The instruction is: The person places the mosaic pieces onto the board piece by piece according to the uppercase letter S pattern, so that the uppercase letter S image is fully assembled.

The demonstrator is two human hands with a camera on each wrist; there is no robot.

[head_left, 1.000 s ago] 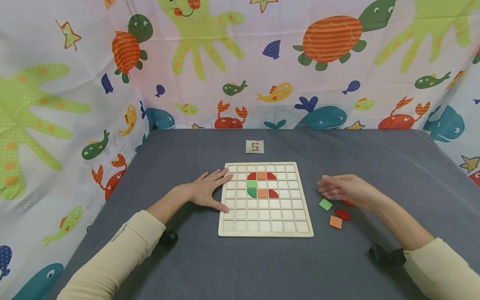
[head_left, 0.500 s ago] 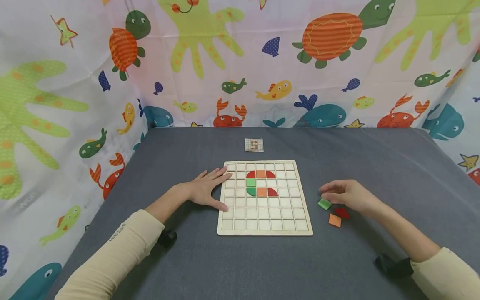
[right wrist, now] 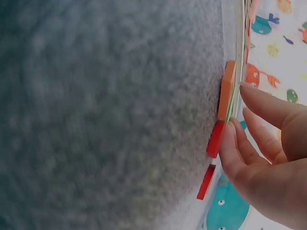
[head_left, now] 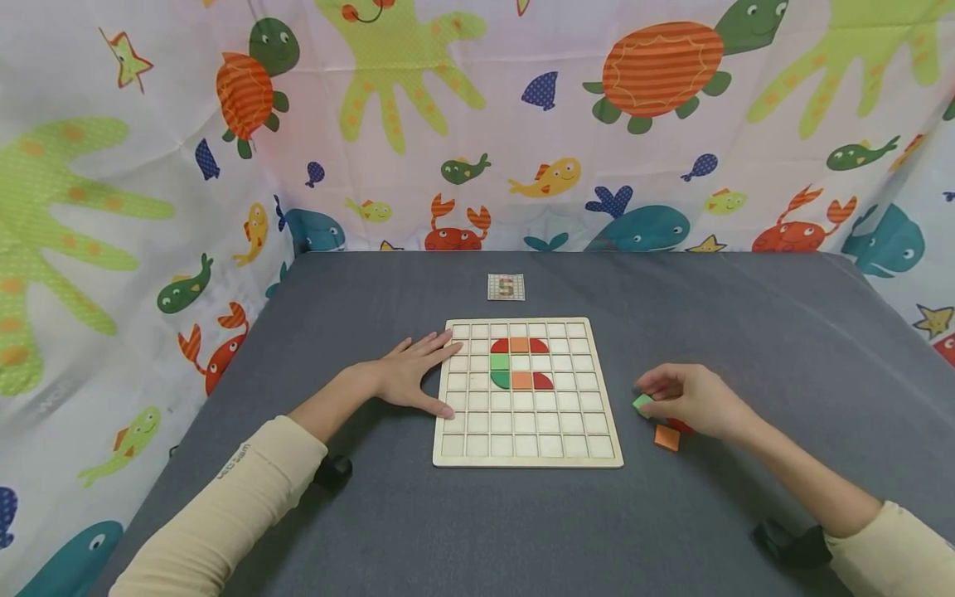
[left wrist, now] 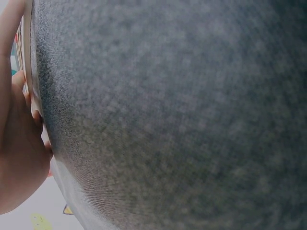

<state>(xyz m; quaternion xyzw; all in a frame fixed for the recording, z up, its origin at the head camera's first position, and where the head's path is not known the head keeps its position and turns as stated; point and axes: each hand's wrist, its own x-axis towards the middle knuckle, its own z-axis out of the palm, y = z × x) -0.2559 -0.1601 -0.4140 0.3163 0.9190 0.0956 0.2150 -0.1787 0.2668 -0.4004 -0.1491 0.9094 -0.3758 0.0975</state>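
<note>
In the head view, a wooden grid board (head_left: 525, 448) lies on the table, several red, orange and green tiles set in its upper middle squares. My left hand (head_left: 409, 377) rests with spread fingers on the board's left edge. Right of the board, my right hand (head_left: 690, 400) pinches a light green square tile (head_left: 641, 403) between thumb and fingers, low over the table. Just below it lies an orange square tile (head_left: 667, 438). A red tile (head_left: 680, 425) shows partly under the palm; the right wrist view also shows a second red tile (right wrist: 206, 182).
A small card (head_left: 506, 287) with a coloured figure on a grid lies behind the board. Grey cloth (head_left: 373, 514) covers the table. A curtain (head_left: 418, 108) printed with sea animals hangs along the back and sides.
My right hand has come down and nearer, its fingers closing on the light green tile, which has shifted slightly left. The left hand stays on the board's edge.
</note>
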